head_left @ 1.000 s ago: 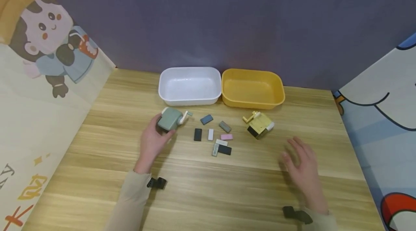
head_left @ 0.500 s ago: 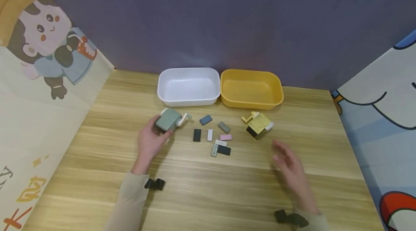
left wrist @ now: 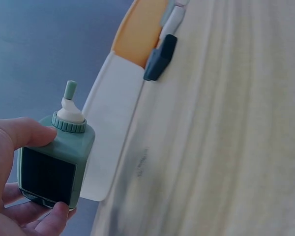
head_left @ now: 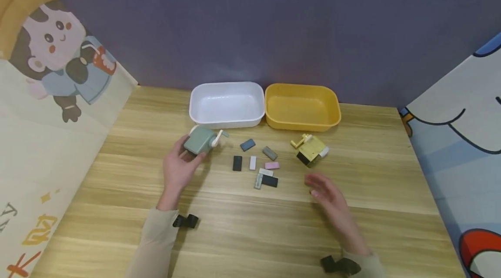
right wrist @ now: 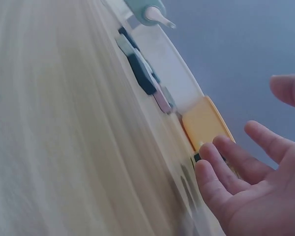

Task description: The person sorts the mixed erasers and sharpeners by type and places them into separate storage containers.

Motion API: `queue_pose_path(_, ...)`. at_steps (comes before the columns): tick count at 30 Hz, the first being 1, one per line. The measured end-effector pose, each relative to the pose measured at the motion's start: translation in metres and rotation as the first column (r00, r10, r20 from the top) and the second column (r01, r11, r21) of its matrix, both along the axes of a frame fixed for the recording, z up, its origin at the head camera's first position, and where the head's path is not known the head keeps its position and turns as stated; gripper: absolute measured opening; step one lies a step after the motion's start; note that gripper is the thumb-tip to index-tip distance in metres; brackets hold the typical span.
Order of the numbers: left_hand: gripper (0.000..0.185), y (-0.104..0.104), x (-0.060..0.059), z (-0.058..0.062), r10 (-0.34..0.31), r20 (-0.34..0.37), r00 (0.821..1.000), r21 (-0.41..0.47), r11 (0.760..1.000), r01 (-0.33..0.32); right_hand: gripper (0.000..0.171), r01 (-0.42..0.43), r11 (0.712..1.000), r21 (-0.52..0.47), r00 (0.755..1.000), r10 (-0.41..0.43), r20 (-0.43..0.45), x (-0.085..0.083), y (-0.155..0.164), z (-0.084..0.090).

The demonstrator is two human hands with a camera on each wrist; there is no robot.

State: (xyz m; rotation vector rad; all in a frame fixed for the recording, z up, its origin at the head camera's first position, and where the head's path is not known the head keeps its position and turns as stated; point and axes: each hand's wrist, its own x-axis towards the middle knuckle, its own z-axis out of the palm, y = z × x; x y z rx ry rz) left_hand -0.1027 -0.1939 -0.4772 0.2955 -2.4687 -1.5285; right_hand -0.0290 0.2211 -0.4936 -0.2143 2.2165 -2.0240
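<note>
Two hand-crank pencil sharpeners are out on the wooden table point(head_left: 242, 226): a green sharpener point(head_left: 198, 140) on the left and a yellow sharpener point(head_left: 311, 150) on the right. Two tubs sit side by side at the far edge, a white tub point(head_left: 227, 104) on the left and a yellow tub point(head_left: 302, 107) touching it on the right. Between the sharpeners lies a scatter of erasers point(head_left: 258, 164), eight as I count them from the head view: black, white, pink, grey and blue-grey.

The left hand point(head_left: 178, 169) grasps the green sharpener, thumb on one side, fingers curled under the other, just in front of the white tub. The left wrist view shows what the head view misses: a dark panel on the sharpener's face, a ribbed green collar and a pale crank stub on top.

The right hand point(head_left: 328, 197) hovers released, fingers spread, near the yellow sharpener but holding nothing. The right wrist view shows its open palm point(right wrist: 265, 196) and the eraser row edge-on, blurred.
</note>
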Motion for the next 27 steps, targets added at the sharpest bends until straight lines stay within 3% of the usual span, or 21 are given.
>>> queue_pose_path(9, 0.073, 0.001, -0.003, 0.009, -0.005, -0.101, 0.995, 0.094, 0.995, 0.015, 0.043, -0.065, 0.996, 0.053, 0.997, 0.067, -0.045, 0.001, -0.010, -0.005)
queue_pose_path(15, 0.073, 0.000, -0.007, 0.016, 0.027, -0.115, 0.993, 0.077, 0.997, -0.019, 0.042, -0.037, 0.996, 0.078, 0.996, 0.043, -0.081, 0.002, -0.006, -0.009)
queue_pose_path(23, 0.069, 0.001, -0.017, 0.027, 0.049, -0.165, 0.985, 0.069, 0.997, -0.038, 0.042, 0.043, 0.994, 0.097, 0.999, -0.040, -0.032, 0.005, 0.008, -0.006)
queue_pose_path(27, 0.068, 0.001, -0.024, 0.031, 0.056, -0.165, 0.985, 0.089, 0.995, -0.042, 0.042, 0.057, 0.996, 0.075, 0.996, -0.051, -0.077, 0.004, 0.018, -0.003)
